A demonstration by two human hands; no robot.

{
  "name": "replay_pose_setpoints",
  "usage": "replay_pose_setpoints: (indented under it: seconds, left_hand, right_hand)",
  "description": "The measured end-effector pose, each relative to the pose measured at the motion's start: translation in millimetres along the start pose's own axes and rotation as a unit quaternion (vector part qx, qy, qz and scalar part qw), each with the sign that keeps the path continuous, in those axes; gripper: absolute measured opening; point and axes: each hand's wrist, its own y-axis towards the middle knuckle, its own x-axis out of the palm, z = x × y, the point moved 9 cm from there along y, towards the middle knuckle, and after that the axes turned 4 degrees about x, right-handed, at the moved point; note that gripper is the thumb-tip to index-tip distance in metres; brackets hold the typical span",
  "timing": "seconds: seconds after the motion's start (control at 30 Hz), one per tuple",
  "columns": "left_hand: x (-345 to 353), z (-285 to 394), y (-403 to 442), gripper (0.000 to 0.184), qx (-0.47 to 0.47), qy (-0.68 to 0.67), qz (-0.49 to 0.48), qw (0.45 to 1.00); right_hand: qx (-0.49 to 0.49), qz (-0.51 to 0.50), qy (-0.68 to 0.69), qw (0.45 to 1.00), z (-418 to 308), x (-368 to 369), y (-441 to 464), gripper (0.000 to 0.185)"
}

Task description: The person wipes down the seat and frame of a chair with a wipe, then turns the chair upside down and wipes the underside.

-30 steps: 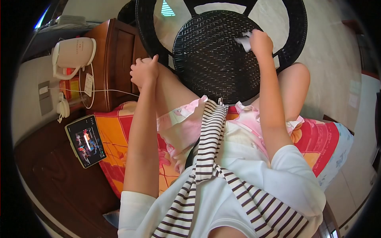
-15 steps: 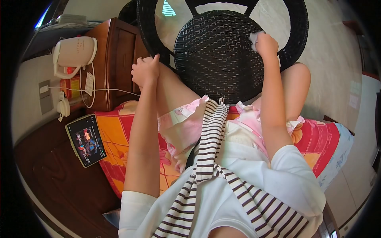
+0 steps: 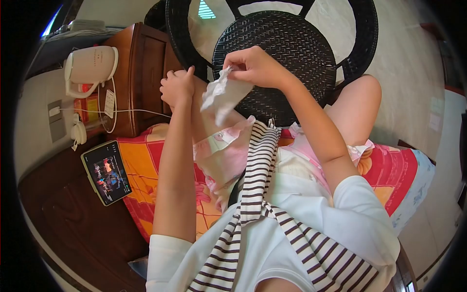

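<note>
While tissue (image 3: 224,95) hangs, black woven seat (image 3: 289,46), wooden cabinet (image 3: 125,58), pale floor (image 3: 404,63)

1. No legible text, brand or number anywhere; print spotted, too small or blurred to read.
2. Kettle (image 3: 90,68), to the left of the left fingers (image 3: 168,82) and slightly above them in view: small cluster of print on its pale side, characters won't resolve.
3. White tag (image 3: 110,103), left of the same fingers, slightly lower in view: fine print, can't make out a letter or digit.
4. Tablet (image 3: 107,173), well below-left of those fingers: pale text-like lines on the dark screen, wording unreadable.
</note>
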Motion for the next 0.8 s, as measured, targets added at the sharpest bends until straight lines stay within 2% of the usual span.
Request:
replay_pose_setpoints:
  seconds: [0.1,0.13,0.17,0.2,0.3,0.37,0.47,0.57,0.63,0.7,0.8]
  left_hand:
    - [-1,1,0,0.078,-0.003,-0.003,-0.006,1.0]
    - [0,0,0,0.077,-0.006,-0.002,-0.009,1.0]
    - [0,0,0,0.077,-0.008,-0.001,-0.011,1.0]
    - [-1,0,0,0.077,-0.009,-0.002,-0.011,1.0]
    - [-3,1,-1,0.077,-0.01,-0.004,-0.011,1.0]
    - [-2,1,-1,0.077,-0.011,-0.004,-0.011,1.0]
    - [-1,1,-1,0.077,-0.004,-0.008,-0.011,1.0]
    - [-1,0,1,0.077,-0.006,-0.004,-0.01,1.0]
    - [-2,0,-1,0.077,-0.007,-0.004,-0.009,1.0]
    - [-1,1,-1,0.077,-0.005,-0.005,-0.009,1.0]
    - [-1,1,0,0.078,-0.004,-0.006,-0.005,1.0]
  right_hand:
    - [-0.009,0.033,-0.012,0.999,45,-12,2,0.013]
    - [0.033,0.035,-0.173,0.984,58,-25,-1,0.015]
    - [0.097,0.078,-0.294,0.948,81,-40,-11,0.013]
    - [0.144,0.114,-0.416,0.891,117,-55,-19,0.011]
    - [0.283,0.227,-0.448,0.817,181,-106,-56,0.015]
    - [0.29,0.278,-0.459,0.792,152,-124,-61,0.018]
    - [0.262,0.314,-0.47,0.782,116,-129,-53,0.015]
    - [0.211,0.323,-0.41,0.826,98,-101,-36,0.012]
    - [0.102,0.31,-0.371,0.869,72,-62,-24,0.011]
    - [0.126,0.199,-0.338,0.911,68,-16,-10,0.012]
    - [0.078,0.061,-0.184,0.978,43,30,0,0.012]
